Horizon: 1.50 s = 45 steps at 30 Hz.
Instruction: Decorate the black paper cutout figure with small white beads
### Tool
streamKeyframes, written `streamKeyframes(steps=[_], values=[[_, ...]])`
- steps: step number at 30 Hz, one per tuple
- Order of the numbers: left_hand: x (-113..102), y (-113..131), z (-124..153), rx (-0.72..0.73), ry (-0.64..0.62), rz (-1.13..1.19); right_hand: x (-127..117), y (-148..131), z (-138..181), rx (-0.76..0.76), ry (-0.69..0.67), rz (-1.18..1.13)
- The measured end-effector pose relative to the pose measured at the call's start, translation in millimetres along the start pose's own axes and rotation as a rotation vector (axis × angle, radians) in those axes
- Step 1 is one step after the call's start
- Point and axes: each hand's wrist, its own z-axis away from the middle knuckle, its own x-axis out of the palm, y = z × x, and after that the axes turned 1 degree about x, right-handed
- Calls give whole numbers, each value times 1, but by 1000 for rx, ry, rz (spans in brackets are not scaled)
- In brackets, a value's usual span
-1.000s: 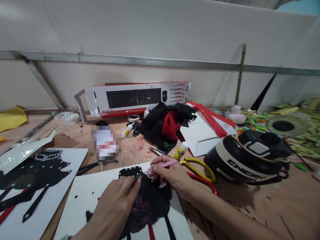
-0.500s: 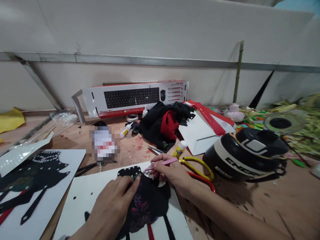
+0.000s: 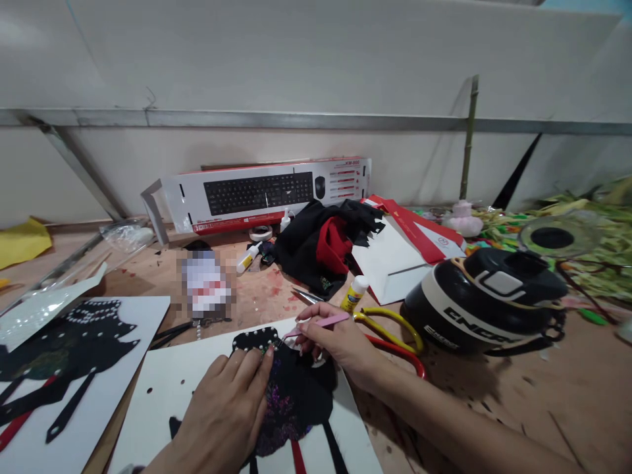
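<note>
My right hand [image 3: 328, 339] is closed around pink tweezers [image 3: 333, 320], whose tips point down at a black fabric cut-out [image 3: 296, 395]. The cut-out has a purple glittery pattern and lies on a white board [image 3: 148, 395]. White pearl beads [image 3: 269, 334] dot the edge of its upper lobe. Across the cut-out's left side rests my left hand [image 3: 224, 401], fingers laid out flat on the cloth and the index fingertip close to the tweezer tips. Whether the tips pinch a bead is too small to tell. Red and black strips [image 3: 297, 455] run down from the cut-out.
A second board [image 3: 133, 329] with a beaded black cut-out lies left. Scissors with yellow and red handles [image 3: 395, 342], a glue stick [image 3: 354, 293] and a black jug [image 3: 486, 303] stand right. Behind are black and red cloth [image 3: 306, 243] and a keyboard box [image 3: 182, 191].
My left index fingertip has drawn back slightly to the left from the tweezer tips. My right hand stays nearly in place with the tweezers.
</note>
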Motion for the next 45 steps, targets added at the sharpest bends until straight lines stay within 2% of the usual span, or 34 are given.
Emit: streamKeyframes(steps=[8,13,20,25,34,45], values=[[2,1,0,17,-23,-7,0,-1,3,-15,-53,24],[3,0,1,15,23,-3,0,3,0,-14,-54,33],[4,0,2,34,20,-14,2,3,0,-8,-34,42],[7,0,3,12,84,15,2,2,-1,-1,-29,42],[7,-1,3,-18,-33,49,2,3,-1,1,-22,14],[7,-2,3,-14,20,71,2,0,1,-8,-13,-5]])
